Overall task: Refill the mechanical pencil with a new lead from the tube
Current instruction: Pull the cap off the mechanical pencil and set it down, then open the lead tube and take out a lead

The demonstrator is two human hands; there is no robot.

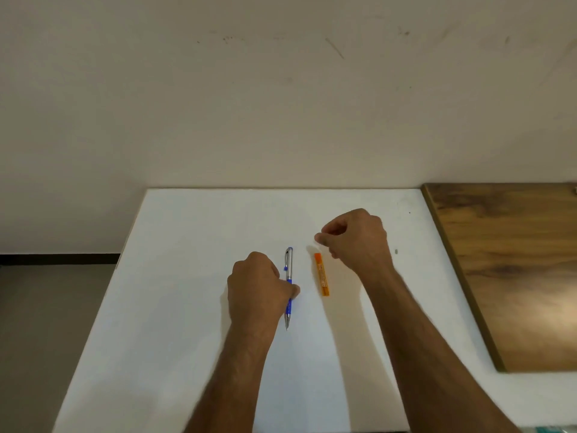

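Note:
A silver mechanical pencil (289, 264) with a blue grip lies on the white table (193, 276), tip pointing toward me. My left hand (254, 289) grips it around the blue grip section and holds it against the table. An orange lead tube (321, 275) lies flat just right of the pencil and parallel to it, touched by neither hand. My right hand (356, 237) hovers above the tube's far end. Its thumb and forefinger pinch together on what looks like a thin lead, barely visible.
A small grey piece (396, 251) lies on the table to the right of my right hand. A brown wooden board (515, 270) adjoins the table's right side. A plain wall stands behind the table, with floor to the left.

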